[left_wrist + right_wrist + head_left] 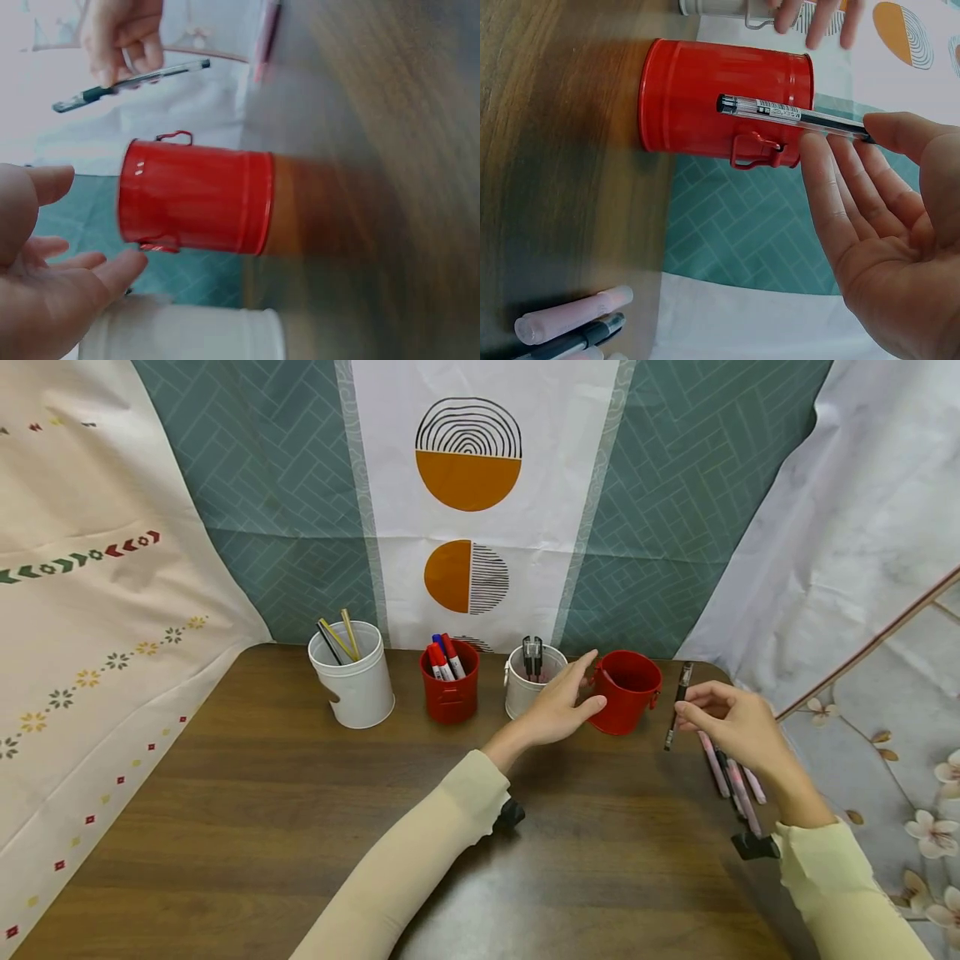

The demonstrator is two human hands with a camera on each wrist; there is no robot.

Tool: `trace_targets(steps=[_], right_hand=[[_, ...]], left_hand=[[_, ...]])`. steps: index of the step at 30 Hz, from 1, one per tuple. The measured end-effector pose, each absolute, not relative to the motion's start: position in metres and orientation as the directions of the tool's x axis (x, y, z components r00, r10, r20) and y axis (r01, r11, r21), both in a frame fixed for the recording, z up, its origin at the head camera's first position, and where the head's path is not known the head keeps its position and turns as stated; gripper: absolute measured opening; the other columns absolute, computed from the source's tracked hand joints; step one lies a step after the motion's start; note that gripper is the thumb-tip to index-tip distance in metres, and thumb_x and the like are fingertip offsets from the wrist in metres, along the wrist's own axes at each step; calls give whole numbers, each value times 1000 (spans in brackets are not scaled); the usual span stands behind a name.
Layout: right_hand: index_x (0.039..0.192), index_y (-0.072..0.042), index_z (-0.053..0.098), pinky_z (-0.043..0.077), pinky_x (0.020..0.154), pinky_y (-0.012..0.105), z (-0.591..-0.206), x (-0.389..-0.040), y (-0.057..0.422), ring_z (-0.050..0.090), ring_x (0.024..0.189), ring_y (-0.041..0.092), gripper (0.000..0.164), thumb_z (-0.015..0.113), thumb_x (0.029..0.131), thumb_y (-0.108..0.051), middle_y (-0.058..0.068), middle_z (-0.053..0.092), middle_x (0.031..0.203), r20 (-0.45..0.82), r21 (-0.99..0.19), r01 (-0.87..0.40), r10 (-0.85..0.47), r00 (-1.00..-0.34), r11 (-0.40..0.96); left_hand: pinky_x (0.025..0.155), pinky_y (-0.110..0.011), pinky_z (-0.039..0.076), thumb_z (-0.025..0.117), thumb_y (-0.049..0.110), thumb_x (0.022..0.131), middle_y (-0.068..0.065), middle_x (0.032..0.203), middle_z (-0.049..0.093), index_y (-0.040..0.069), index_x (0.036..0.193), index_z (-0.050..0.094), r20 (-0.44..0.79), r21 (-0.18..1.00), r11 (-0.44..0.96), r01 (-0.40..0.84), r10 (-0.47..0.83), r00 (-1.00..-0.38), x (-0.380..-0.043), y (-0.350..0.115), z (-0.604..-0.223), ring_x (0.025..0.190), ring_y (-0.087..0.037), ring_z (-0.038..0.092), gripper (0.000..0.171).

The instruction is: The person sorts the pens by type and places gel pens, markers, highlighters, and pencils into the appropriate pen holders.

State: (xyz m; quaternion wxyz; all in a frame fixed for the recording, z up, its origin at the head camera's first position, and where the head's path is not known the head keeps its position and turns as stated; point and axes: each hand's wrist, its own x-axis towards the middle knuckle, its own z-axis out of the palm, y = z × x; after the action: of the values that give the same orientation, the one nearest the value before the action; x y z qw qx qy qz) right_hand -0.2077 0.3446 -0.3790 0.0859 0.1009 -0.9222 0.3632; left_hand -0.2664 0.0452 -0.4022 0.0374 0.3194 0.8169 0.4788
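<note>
My right hand (731,722) pinches a black gel pen (678,706) with a clear barrel between thumb and fingers, steeply tilted in the air right of a red bucket (622,702). In the right wrist view the pen (780,112) appears in front of the red bucket (705,90). Something pinkish shows inside that bucket's left rim. My left hand (555,702) has its fingers spread at the left of this bucket, in front of a small white bucket (522,697) with black pens (532,656). Whether its fingertips touch the red bucket, I cannot tell.
Pink pens or markers (737,789) and a black pen lie on the brown table (300,860) beneath my right hand. Farther left stand a red bucket (452,702) of markers and a larger white bucket (360,693) with pencils. Patterned cloth (285,468) hangs behind.
</note>
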Motion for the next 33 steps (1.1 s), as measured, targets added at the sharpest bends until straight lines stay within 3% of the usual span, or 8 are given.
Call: trace_targets(steps=[5, 15, 18, 24, 33], right_hand=[[118, -3, 70, 55, 61, 20, -379, -209, 343, 75, 75, -1, 29, 73, 103, -28, 12, 81, 95, 229, -664, -247, -122, -966, 706], [119, -4, 70, 54, 60, 21, -377, -209, 340, 75, 76, -1, 31, 73, 103, -30, 12, 81, 98, 216, -673, -235, -118, -969, 702], [119, -4, 70, 53, 58, 23, -377, -210, 338, 75, 76, -1, 30, 73, 103, -30, 12, 81, 98, 217, -670, -236, -118, -969, 704], [118, -5, 70, 52, 54, 25, -377, -211, 335, 74, 76, -2, 29, 74, 103, -29, 12, 81, 97, 224, -671, -242, -120, -967, 701], [117, -4, 71, 52, 52, 25, -379, -212, 333, 75, 77, -1, 27, 74, 102, -27, 15, 81, 99, 237, -683, -262, -133, -962, 681]], left_hand=[[112, -34, 51, 63, 18, 108, -10, 165, 42, 17, 169, 27, 303, 820, 273, 503, 540, -785, -261, 26, -390, 141, -29, 55, 71], [123, -47, 38, 66, 23, 104, -7, 161, 46, 18, 166, 37, 384, 716, 407, 567, 448, -807, -263, -15, -384, 148, -26, 40, 68], [126, -49, 33, 67, 24, 104, -7, 164, 41, 20, 166, 36, 379, 702, 442, 558, 431, -819, -265, -25, -389, 151, -26, 36, 69], [129, -49, 28, 68, 22, 103, -11, 168, 34, 10, 167, 31, 363, 721, 446, 530, 409, -837, -271, -40, -401, 155, -29, 31, 75], [129, -50, 27, 69, 25, 103, -17, 169, 30, 9, 169, 21, 300, 784, 419, 458, 389, -871, -278, -45, -419, 157, -30, 29, 83]])
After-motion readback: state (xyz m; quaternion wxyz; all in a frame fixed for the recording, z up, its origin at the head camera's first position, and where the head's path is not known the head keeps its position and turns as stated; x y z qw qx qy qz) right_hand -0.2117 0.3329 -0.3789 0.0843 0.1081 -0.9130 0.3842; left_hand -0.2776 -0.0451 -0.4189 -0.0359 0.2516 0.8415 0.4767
